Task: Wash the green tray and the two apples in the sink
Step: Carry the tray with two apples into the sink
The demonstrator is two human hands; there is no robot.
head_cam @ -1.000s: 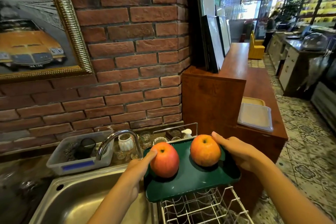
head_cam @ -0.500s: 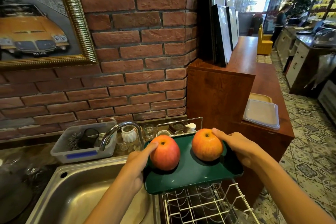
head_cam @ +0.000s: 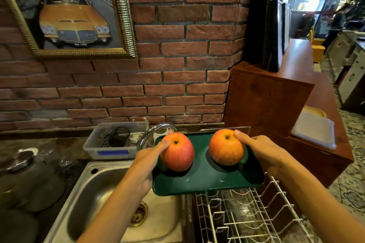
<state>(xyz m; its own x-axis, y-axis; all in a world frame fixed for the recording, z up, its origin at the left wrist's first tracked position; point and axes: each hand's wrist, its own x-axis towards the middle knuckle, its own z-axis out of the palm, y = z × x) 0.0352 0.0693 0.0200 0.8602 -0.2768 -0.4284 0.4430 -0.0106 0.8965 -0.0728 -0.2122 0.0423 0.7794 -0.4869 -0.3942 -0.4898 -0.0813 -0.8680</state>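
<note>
Left hand (head_cam: pixel 147 161) and right hand (head_cam: pixel 262 151) grip the green tray (head_cam: pixel 207 179) (thumbs steadying both apples (head_cam: pixel 177 152)) above the sink (head_cam: pixel 94 189).

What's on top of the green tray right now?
Two apples: the redder apple on its left side, the orange apple on its right. The green tray is held at its sides by the left hand and right hand, thumbs on the apples.

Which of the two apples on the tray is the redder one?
The left apple, touched by the left hand, nearest the faucet. The right apple is more orange-yellow.
</note>
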